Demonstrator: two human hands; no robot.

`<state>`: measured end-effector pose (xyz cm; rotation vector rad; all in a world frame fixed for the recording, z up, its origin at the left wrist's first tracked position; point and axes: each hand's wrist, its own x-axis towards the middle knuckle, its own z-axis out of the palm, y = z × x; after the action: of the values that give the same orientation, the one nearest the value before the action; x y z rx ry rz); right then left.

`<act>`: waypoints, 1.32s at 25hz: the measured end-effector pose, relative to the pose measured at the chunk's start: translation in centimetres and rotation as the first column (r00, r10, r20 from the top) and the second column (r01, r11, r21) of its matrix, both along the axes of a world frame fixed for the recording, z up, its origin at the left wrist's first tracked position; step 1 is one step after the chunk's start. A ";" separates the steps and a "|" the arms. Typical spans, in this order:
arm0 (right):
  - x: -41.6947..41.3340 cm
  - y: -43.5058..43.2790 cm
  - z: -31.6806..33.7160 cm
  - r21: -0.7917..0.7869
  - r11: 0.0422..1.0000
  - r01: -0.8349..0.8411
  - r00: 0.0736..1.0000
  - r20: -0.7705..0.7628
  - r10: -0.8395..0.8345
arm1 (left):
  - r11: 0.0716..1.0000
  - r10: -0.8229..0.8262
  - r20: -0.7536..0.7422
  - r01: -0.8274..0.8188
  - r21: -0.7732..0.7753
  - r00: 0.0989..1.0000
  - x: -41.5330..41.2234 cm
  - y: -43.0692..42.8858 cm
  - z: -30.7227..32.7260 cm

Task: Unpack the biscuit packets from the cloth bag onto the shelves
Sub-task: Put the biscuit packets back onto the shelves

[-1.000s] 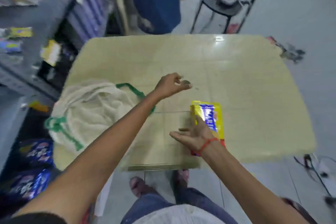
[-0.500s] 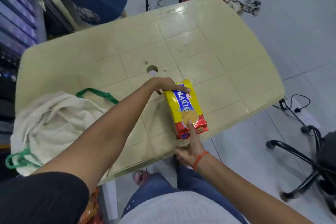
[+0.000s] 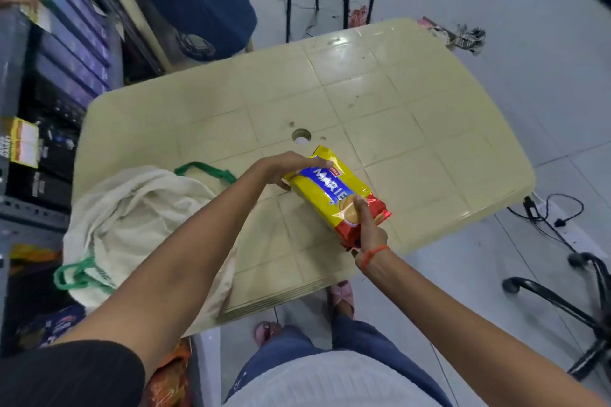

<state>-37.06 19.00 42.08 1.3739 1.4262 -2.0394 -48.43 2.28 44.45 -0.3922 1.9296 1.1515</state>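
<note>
A second ago the Marie biscuit packet lay flat under my right hand while my left hand hovered apart from it, above the table. Since then my left hand has come down onto the packet's far yellow end and closed over it. My right hand has shifted from an open palm at the near end to a pinch on the red end, thumb across the printed biscuit. The packet now tilts between both hands.
</note>
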 end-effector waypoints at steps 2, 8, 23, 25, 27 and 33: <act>-0.2 -2.0 0.4 0.039 0.996 -0.078 0.996 -0.042 0.080 | 0.989 0.150 -0.026 -0.150 0.017 0.988 2.0 -3.1 1.0; -2.5 -9.9 3.8 0.136 0.857 -0.496 0.839 -0.180 0.514 | 0.753 0.657 -0.155 -0.650 0.100 0.737 11.1 -11.6 5.2; 5.1 -43.0 10.1 0.314 -0.184 -0.932 -0.284 -0.313 0.906 | -0.244 0.941 -0.137 -0.904 0.352 -0.308 37.8 -28.0 8.5; 6.6 -46.4 10.3 0.337 -0.167 -0.927 -0.286 -0.341 0.896 | -0.315 0.915 -0.112 -0.860 0.401 -0.387 38.9 -29.2 8.6; 8.1 -49.5 10.4 0.394 -0.166 -0.904 -0.318 -0.360 0.877 | -0.372 0.886 -0.099 -0.823 0.430 -0.452 39.4 -30.6 8.7; 10.1 -54.5 9.3 0.447 -0.143 -0.883 -0.335 -0.387 0.859 | -0.498 0.811 -0.125 -0.786 0.366 -0.572 40.0 -35.8 5.5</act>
<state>-26.92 -35.49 51.37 -0.7882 1.6605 -1.1100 -8.45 -33.47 49.92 -2.6103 1.1786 2.5795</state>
